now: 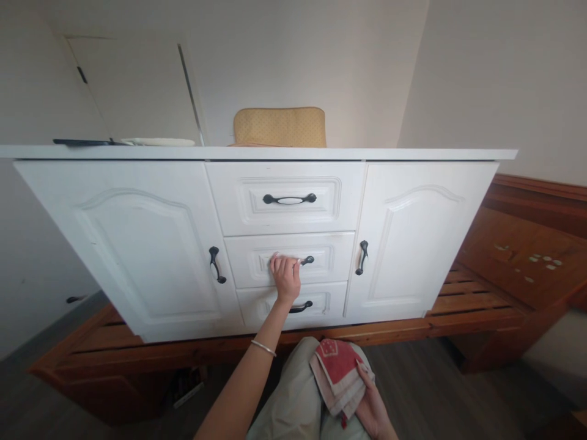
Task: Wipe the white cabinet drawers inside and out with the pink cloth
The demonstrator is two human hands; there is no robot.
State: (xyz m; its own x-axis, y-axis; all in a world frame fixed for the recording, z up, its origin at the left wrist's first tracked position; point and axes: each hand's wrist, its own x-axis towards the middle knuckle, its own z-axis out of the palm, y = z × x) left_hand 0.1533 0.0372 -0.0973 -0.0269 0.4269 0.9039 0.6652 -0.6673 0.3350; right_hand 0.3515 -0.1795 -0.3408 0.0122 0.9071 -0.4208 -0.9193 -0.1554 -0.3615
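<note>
My left hand (286,276) has its fingers wrapped round the black drawer handle (308,260) of the middle drawer (247,260). Most of that handle is hidden behind the fingers, and the drawer sits closed. A bracelet (263,348) circles my left wrist. Over my knee, my right hand (372,406) grips a folded red and beige cloth (338,373), thumb on top. Above and below the middle drawer are the top drawer (233,201), with its own handle (290,200), and the bottom drawer (337,300), both closed.
A white cabinet top (389,154) carries a tan dotted box-like thing (279,127) and a flat dark object (85,142). Closed doors, left (137,256) and right (413,244), flank the drawers. The cabinet stands on a slatted wooden bed frame (477,321). My legs (298,391) are in front.
</note>
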